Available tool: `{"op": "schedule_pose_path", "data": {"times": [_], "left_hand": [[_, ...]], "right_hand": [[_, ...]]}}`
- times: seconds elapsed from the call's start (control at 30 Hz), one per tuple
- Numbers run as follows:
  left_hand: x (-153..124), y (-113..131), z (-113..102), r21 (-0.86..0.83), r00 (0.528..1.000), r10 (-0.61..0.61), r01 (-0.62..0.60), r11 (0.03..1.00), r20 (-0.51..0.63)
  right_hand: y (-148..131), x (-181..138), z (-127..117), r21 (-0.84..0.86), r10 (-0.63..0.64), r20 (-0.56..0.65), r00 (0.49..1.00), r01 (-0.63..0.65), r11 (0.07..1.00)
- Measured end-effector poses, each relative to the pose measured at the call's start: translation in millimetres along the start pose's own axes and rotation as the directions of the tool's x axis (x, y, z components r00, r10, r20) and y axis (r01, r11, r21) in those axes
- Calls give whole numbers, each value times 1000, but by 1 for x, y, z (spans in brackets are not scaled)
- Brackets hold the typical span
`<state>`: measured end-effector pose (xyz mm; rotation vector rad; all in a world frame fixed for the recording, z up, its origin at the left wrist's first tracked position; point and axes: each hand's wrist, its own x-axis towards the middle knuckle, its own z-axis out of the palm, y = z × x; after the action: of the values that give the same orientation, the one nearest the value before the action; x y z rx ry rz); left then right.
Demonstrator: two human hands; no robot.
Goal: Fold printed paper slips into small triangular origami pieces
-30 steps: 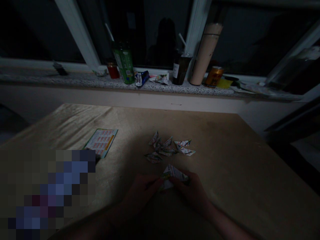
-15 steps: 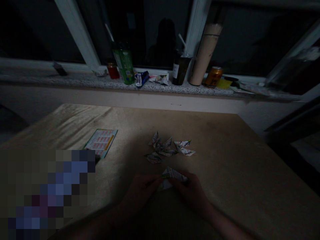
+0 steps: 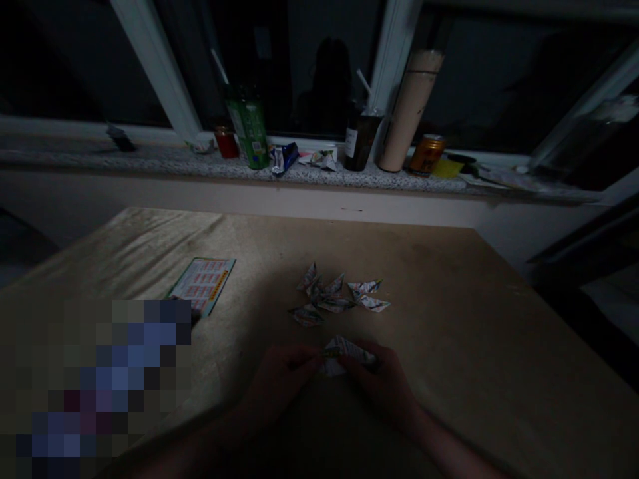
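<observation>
Low over the near middle of the table, a folded sheet of printed paper (image 3: pixel 343 347) is pinched between both hands. My left hand (image 3: pixel 287 372) is closed on its left edge, thumb and fingertips together. On the right edge, my right hand (image 3: pixel 382 376) grips it with the thumb lying across the front. Just beyond lie several folded paper pieces (image 3: pixel 335 304) with pointed tips, made of similar printed paper and grouped close together. Dim light hides the undersides of the fingers.
A printed card (image 3: pixel 204 283) lies on the table (image 3: pixel 439 266) at the left, beside a pixelated area. Along the stone windowsill (image 3: pixel 309 178) stand a green bottle (image 3: pixel 252 133), a dark cup with a straw (image 3: pixel 358 140), a tall beige flask (image 3: pixel 410 110) and an orange can (image 3: pixel 427 155).
The paper's top edge has dipped slightly between my hands, and its shape looks a little narrower. Both hands have barely moved. The pieces on the table stay where they were.
</observation>
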<state>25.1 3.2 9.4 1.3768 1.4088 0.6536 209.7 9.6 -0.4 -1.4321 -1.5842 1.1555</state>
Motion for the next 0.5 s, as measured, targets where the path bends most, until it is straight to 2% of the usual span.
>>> {"op": "schedule_pose_path", "data": {"times": [0.23,0.37,0.5], "left_hand": [[3,2,-1,60,1000,0,1,998,-13],[4,2,-2,20,999,42,-42,999,8],[3,-6,0,89,996,74,-69,994,-50]], "right_hand": [[2,0,-3,88,58,30,998,-60,994],[4,0,-3,101,80,12,997,-81,992],[4,-1,-1,123,101,26,995,-104,987]]}}
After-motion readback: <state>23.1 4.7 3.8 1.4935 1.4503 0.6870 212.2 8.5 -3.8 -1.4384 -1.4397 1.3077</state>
